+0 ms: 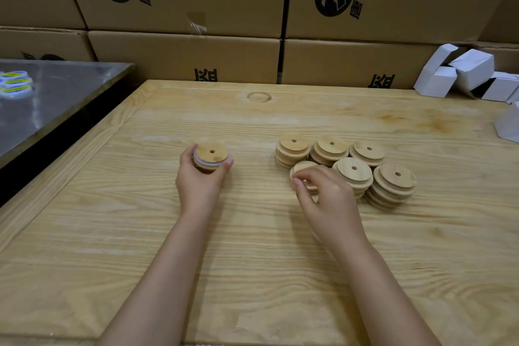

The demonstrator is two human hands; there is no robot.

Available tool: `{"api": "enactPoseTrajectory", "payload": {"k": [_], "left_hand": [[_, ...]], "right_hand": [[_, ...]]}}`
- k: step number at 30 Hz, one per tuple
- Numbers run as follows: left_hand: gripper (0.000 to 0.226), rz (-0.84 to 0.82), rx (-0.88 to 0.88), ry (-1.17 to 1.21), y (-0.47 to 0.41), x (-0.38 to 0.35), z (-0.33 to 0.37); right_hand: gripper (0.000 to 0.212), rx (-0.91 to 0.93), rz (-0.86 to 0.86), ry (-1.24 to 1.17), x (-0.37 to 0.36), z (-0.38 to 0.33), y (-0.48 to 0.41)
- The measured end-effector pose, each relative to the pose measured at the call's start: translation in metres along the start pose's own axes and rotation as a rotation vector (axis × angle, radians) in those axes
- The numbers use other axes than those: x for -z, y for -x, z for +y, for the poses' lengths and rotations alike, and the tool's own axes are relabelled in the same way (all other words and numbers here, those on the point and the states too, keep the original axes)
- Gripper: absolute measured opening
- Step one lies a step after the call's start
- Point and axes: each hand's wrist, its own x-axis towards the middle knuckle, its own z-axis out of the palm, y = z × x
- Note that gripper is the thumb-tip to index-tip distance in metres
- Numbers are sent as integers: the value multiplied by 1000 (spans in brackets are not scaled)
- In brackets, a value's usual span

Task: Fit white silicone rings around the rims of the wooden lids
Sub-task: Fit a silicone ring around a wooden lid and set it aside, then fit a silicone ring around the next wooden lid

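Our right hand had its fingers curled round a bare lid at the front of the stacks on the table, while further left our left hand gripped a ringed lid, white ring under its rim, cardboard boxes behind

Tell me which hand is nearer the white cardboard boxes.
Right. The right hand is at the lid stacks, in front of the white cardboard boxes; the left hand grips a ringed lid farther left.

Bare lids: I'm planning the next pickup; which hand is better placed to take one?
Right hand: its fingers curl round a stacked bare lid; the left hand is holding the ringed lid.
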Motion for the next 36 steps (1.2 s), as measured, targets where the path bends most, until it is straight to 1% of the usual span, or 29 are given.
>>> {"api": "enactPoseTrajectory", "payload": {"k": [2, 4, 7, 11, 15, 16, 18, 19, 20, 21, 24, 25, 26, 28, 30, 31, 32, 34, 36], "left_hand": [[73, 89, -28, -133, -4, 5, -7], [74, 127, -27, -263, -7, 6, -9], [71, 100, -45, -450, -7, 5, -10], [68, 73, -84, -565, -5, 4, -8], [61, 40, -90, -634, -3, 4, -7], [62, 35, -91, -651, -3, 4, -7], [74, 35, -99, -669, -2, 4, -6], [80, 45, -124, -660, 0, 4, -4], [80, 62, -177, -630, 2, 3, -3], [75, 81, -259, -578, 5, 3, -1], [43, 102, -544, -406, 14, -1, 1], [35, 56, -578, -340, 18, -4, 1], [30, -31, -565, -272, 23, -7, 2], [29, -281, -465, -192, 33, -15, 2], [30, -540, -372, -207, 43, -23, 0], [30, -637, -364, -228, 47, -25, -1], [31, -700, -384, -260, 50, -28, -2], [31, -760, -475, -341, 52, -31, -3], [29, -790, -478, -332, 53, -32, -2]], "right_hand": [[7, 0, 3, 37, 0, 1, 0], [6, 6, -9, 92, -1, 1, 0], [9, 6, -58, 191, -4, 2, 1], [23, -28, -136, 309, -8, 4, 4], [41, -54, -257, 397, -9, 6, 4], [45, -63, -284, 409, -9, 7, 4], [51, -77, -336, 438, -10, 8, 5], [53, -82, -359, 452, -10, 8, 5], [55, -85, -375, 463, -10, 7, 5], [55, -83, -380, 471, -10, 7, 4], [49, -64, -342, 482, -9, 6, 3], [45, -59, -325, 479, -8, 6, 3], [40, -57, -314, 475, -8, 6, 3], [34, -63, -301, 459, -8, 6, 3], [31, -68, -289, 438, -9, 7, 3], [30, -66, -277, 427, -10, 7, 3], [28, -65, -263, 414, -10, 7, 3], [27, -66, -235, 382, -11, 8, 4], [27, -66, -230, 366, -10, 8, 4]]}}
